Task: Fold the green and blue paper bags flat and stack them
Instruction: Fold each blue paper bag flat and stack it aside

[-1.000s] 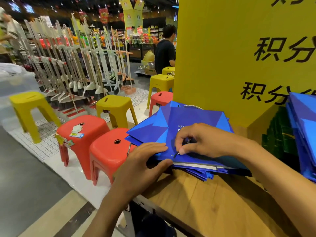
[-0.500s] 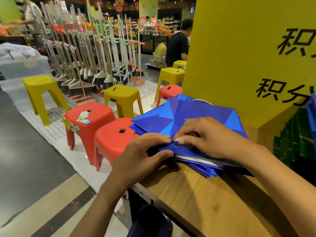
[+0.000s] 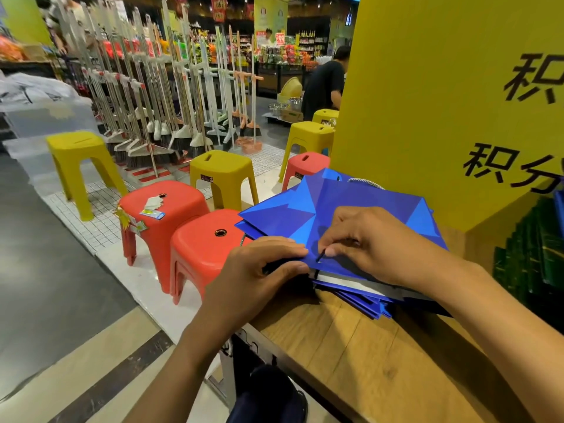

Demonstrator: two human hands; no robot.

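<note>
Head view: flat blue bags (image 3: pixel 338 206) stacked on the wooden worktop (image 3: pixel 351 346), against the yellow sign (image 3: pixel 427 102). Left hand (image 3: pixel 256 270) at the stack's near-left corner, fingers curled over the top edge, thumb under it, gripping. Right hand (image 3: pixel 372 242) rests on the top bag just beside the left, thumb and forefinger pinching a thin dark cord (image 3: pixel 320 256). Green bags (image 3: pixel 531 261) at far right, well apart from both hands. Red stools (image 3: pixel 198 239) beyond the worktop's left edge.
</note>
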